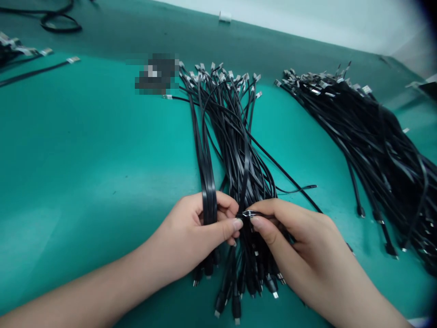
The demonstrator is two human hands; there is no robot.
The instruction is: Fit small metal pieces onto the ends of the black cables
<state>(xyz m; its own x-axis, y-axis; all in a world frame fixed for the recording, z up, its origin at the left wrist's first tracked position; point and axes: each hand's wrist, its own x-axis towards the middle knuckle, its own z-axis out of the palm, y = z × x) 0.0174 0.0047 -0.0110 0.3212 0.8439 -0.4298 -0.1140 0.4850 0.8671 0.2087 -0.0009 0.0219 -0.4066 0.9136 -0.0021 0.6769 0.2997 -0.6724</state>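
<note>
Several flat black USB cables (205, 168) run through my left hand (201, 223), which is closed around them. Its thumb and fingertips also meet at a small dark piece, too small to make out, between the two hands. My right hand (297, 232) pinches a black cable end with a shiny metal tip (248, 213), close to my left fingertips. Beneath and behind both hands lies a loose pile of black cables (232, 123), their metal plugs fanned out at the far end. More connectors (236, 310) stick out at the near end, below my hands.
A large heap of black cables (368, 118) lies on the right of the green table (85, 150). Other cables (37, 73) lie at the far left, with a looped cable (61, 23) behind. A small white cylinder (225, 17) stands at the back edge. One patch beside the middle pile is pixelated.
</note>
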